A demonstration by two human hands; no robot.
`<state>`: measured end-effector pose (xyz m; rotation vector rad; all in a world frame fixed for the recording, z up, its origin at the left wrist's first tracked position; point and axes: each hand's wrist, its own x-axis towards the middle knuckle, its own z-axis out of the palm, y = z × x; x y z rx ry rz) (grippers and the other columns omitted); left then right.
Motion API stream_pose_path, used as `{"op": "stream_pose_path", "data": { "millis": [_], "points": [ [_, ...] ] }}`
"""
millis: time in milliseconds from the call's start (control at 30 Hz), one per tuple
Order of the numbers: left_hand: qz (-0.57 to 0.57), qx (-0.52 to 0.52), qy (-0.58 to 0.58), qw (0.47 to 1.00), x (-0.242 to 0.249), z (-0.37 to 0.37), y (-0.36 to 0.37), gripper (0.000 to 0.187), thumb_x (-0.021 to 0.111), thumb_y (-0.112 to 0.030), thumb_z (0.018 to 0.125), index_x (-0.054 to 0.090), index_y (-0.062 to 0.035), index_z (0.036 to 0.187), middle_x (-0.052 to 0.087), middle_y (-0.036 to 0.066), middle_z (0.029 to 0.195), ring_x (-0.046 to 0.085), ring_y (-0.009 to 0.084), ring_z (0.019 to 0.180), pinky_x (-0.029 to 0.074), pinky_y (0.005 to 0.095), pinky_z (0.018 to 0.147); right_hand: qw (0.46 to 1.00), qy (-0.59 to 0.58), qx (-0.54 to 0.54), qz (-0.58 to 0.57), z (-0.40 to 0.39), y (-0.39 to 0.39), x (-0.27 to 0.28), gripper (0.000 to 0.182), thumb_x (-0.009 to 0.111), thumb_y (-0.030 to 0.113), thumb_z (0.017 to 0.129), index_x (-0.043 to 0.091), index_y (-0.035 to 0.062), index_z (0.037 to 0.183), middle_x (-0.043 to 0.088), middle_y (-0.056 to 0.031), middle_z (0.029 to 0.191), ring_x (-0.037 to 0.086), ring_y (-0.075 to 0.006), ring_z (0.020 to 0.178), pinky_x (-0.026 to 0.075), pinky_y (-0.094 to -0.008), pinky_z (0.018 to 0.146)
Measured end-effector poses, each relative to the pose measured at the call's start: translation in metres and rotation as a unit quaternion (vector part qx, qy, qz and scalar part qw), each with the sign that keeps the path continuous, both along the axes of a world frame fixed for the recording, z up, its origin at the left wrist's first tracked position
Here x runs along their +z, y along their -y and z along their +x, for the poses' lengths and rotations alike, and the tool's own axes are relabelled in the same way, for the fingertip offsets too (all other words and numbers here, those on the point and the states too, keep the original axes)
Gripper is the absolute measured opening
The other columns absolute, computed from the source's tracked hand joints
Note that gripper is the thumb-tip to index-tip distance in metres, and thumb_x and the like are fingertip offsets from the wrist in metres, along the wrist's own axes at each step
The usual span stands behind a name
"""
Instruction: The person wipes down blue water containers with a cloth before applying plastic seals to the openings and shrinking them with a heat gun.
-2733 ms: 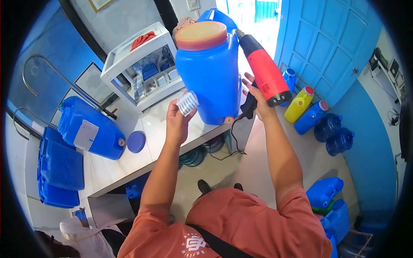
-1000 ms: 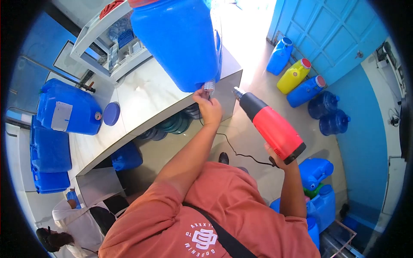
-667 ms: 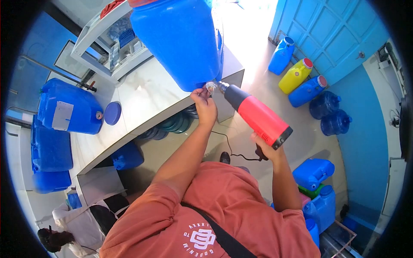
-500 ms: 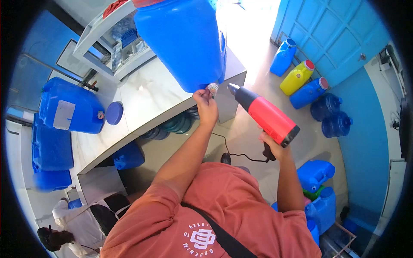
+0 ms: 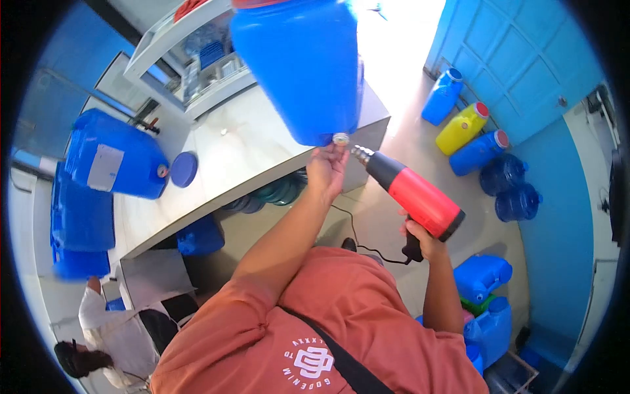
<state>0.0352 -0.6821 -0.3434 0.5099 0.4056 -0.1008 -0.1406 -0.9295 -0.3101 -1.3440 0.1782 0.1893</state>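
A large blue water container (image 5: 298,72) stands on the counter with its white spout (image 5: 340,139) at the lower front edge. My left hand (image 5: 327,169) reaches up from below, its fingertips closed at the spout; a covering over the spout is too small to make out. In my right hand (image 5: 423,238) is a red and black heat gun (image 5: 423,200), gripped by its black handle. Its metal nozzle (image 5: 360,154) points at the spout from the right, close to my left fingertips. A black cord hangs from the handle.
More blue containers stand along the counter (image 5: 223,154), beside a round blue lid (image 5: 184,169). Blue and yellow jugs (image 5: 462,129) line the blue door (image 5: 518,59). Several blue jugs (image 5: 482,276) sit at my right. Another person (image 5: 111,328) is at lower left.
The heat gun's nozzle has come nearer the spout and my left hand. My view has shifted slightly, and the other person's arm now reaches up toward the blue containers.
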Motion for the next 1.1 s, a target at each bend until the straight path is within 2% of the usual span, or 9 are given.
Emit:
{"op": "stream_pose_path", "data": {
  "millis": [167, 267, 333, 467, 600, 767, 933, 1000, 1100],
  "points": [
    [0.131, -0.098, -0.039, 0.986, 0.008, -0.055, -0.057, 0.028, 0.044, 0.003, 0.093, 0.044, -0.0145, 0.115, 0.057, 0.012, 0.130, 0.058, 0.0247, 0.121, 0.044, 0.0389, 0.098, 0.994, 0.028, 0.102, 0.036, 0.001, 0.003, 0.010, 0.032, 0.072, 0.005, 0.082, 0.065, 0.0043, 0.113, 0.063, -0.0037, 0.089, 0.063, -0.0163, 0.082, 0.053, -0.0319, 0.074],
    [0.311, -0.166, -0.039, 0.935, 0.020, -0.093, -0.126, 0.025, 0.051, -0.003, 0.095, 0.047, -0.0142, 0.117, 0.058, 0.009, 0.128, 0.058, 0.0220, 0.118, 0.044, 0.0378, 0.098, 0.938, 0.087, 0.247, -0.226, 0.020, -0.019, 0.047, 0.059, 0.073, 0.034, 0.082, 0.057, -0.0007, 0.127, 0.068, -0.0109, 0.092, 0.065, -0.0173, 0.083, 0.050, -0.0323, 0.072],
    [0.362, -0.159, -0.033, 0.918, 0.031, -0.106, -0.180, 0.025, 0.055, -0.006, 0.095, 0.048, -0.0141, 0.118, 0.059, 0.008, 0.128, 0.058, 0.0211, 0.118, 0.044, 0.0369, 0.098, 0.915, 0.232, 0.318, -0.086, 0.037, -0.067, 0.074, 0.068, 0.074, 0.040, 0.082, 0.054, -0.0037, 0.130, 0.068, -0.0137, 0.095, 0.065, -0.0193, 0.084, 0.050, -0.0328, 0.073],
    [0.398, -0.038, -0.027, 0.916, 0.066, -0.120, -0.272, 0.026, 0.059, -0.012, 0.095, 0.049, -0.0132, 0.119, 0.058, 0.008, 0.129, 0.058, 0.0192, 0.117, 0.043, 0.0353, 0.099, 0.904, 0.181, 0.373, 0.105, 0.079, -0.172, 0.115, 0.073, 0.070, 0.044, 0.086, 0.050, -0.0078, 0.132, 0.068, -0.0156, 0.099, 0.066, -0.0214, 0.084, 0.053, -0.0337, 0.076],
    [0.403, 0.015, -0.007, 0.915, 0.097, -0.127, -0.317, 0.029, 0.062, -0.011, 0.095, 0.048, -0.0073, 0.120, 0.059, 0.010, 0.128, 0.058, 0.0161, 0.109, 0.045, 0.0312, 0.094, 0.902, 0.187, 0.361, 0.147, 0.134, -0.270, 0.162, 0.048, 0.064, 0.039, 0.093, 0.060, -0.0036, 0.113, 0.065, -0.0094, 0.086, 0.064, -0.0184, 0.078, 0.052, -0.0319, 0.073],
    [0.402, -0.063, 0.048, 0.912, 0.091, -0.141, -0.369, 0.031, 0.059, -0.013, 0.097, 0.046, -0.0083, 0.124, 0.056, 0.012, 0.134, 0.056, 0.0212, 0.119, 0.042, 0.0369, 0.102, 0.935, 0.262, 0.225, -0.078, 0.243, -0.399, 0.276, 0.028, 0.071, 0.026, 0.087, 0.065, 0.0000, 0.098, 0.066, -0.0071, 0.080, 0.064, -0.0141, 0.073, 0.052, -0.0306, 0.067],
    [0.408, -0.120, 0.152, 0.892, 0.129, -0.158, -0.430, 0.037, 0.061, -0.012, 0.096, 0.046, -0.0066, 0.129, 0.055, 0.014, 0.134, 0.058, 0.0234, 0.117, 0.043, 0.0394, 0.103, 0.744, 0.463, -0.023, -0.482, 0.378, -0.518, 0.324, 0.054, 0.070, 0.031, 0.075, 0.063, -0.0093, 0.111, 0.070, -0.0230, 0.097, 0.069, -0.0368, 0.093, 0.056, -0.0401, 0.083],
    [0.383, -0.082, 0.252, 0.885, 0.174, -0.164, -0.465, 0.047, 0.072, -0.019, 0.090, 0.047, -0.0017, 0.126, 0.057, 0.015, 0.128, 0.057, 0.0241, 0.119, 0.042, 0.0408, 0.105, 0.684, 0.354, 0.129, -0.625, 0.398, -0.545, 0.362, 0.050, 0.069, 0.031, 0.077, 0.069, -0.0019, 0.113, 0.066, -0.0219, 0.121, 0.060, -0.0373, 0.118, 0.051, -0.0443, 0.098],
    [0.544, 0.122, 0.294, 0.776, 0.234, -0.161, -0.535, 0.055, 0.076, -0.037, 0.086, 0.052, -0.0005, 0.120, 0.063, 0.015, 0.112, 0.061, 0.0268, 0.107, 0.046, 0.0412, 0.097, 0.647, 0.277, 0.147, -0.695, 0.438, -0.579, 0.368, 0.044, 0.066, 0.027, 0.080, 0.070, 0.0053, 0.118, 0.066, -0.0193, 0.123, 0.060, -0.0363, 0.118, 0.049, -0.0466, 0.101]
  ]
}}
